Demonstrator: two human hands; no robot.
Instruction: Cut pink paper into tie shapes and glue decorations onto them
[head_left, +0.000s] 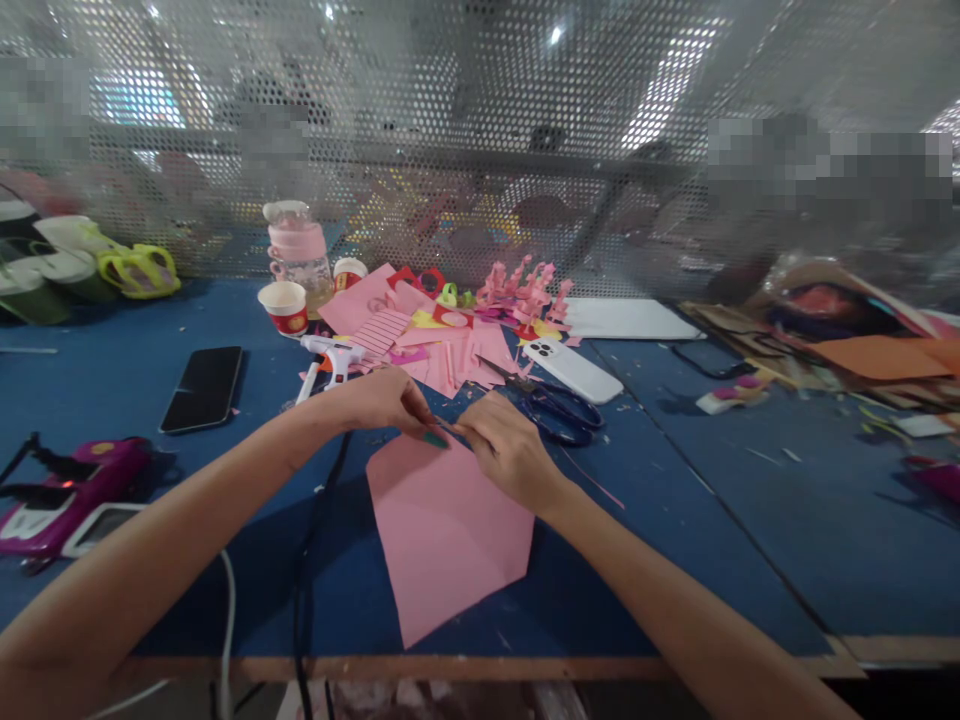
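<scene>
A large sheet of pink paper (457,530) lies at an angle on the table in front of me, its lower corner close to the front edge. My left hand (390,402) is closed above its upper left part, thumb and finger pinching thin pink paper; a green nail shows. From the right, my right hand (510,450) pinches the same bit, its fingertips almost meeting the left ones. Whether this bit is the sheet's edge or a separate narrow strip is hidden. Dark-handled scissors (559,410) lie open just beyond my right hand.
Behind my hands are pink paper scraps (450,345), a white glue gun (337,355), a white phone (574,370) and paper cups (285,308). A black phone (202,388) and a purple device (82,485) lie left. A black cable (304,570) crosses the blue table (637,520). Perforated metal mesh (465,130) stands behind.
</scene>
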